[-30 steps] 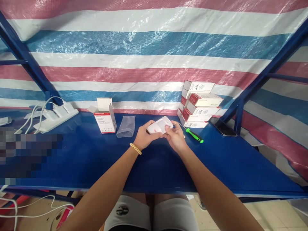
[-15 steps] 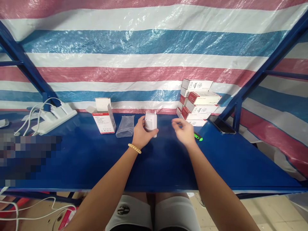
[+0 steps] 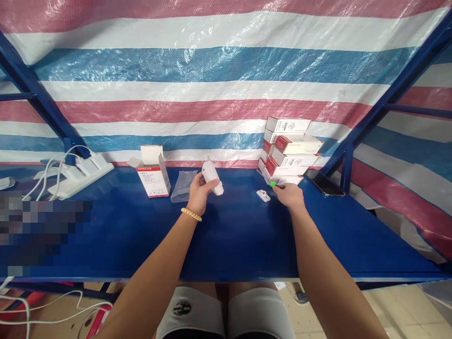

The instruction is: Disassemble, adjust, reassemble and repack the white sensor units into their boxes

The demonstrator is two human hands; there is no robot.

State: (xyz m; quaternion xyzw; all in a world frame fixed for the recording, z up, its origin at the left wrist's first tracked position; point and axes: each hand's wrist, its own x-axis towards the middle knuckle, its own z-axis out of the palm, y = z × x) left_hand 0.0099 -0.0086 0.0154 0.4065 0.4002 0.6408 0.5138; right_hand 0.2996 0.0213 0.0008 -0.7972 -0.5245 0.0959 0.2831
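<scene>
My left hand [image 3: 198, 192] is closed round a white plastic detector [image 3: 212, 176], which it holds tilted above the table, thumb across its face. To the right, my right hand [image 3: 290, 194] pinches a slim tool with a bright green end [image 3: 272, 184]; most of the tool is hidden by the fingers, so its exact kind does not show. Just left of that hand, a small white plastic bracket [image 3: 263, 196] lies on the blue table [image 3: 243, 235]. Beside my left hand is a clear plastic bag [image 3: 182, 187], lying flat.
An open detector box [image 3: 152, 181] stands left of the bag. Stacked white-and-red boxes [image 3: 294, 162] rise behind my right hand, with a phone [image 3: 324, 182] to their right. A white power strip [image 3: 81, 176] with plugs and cables lies at the left. Striped sheeting [image 3: 219, 89] hangs behind.
My right hand has moved right and picked up the green-ended tool from the table. My left hand has shifted slightly left and turned the detector. The white bracket now shows on the table.
</scene>
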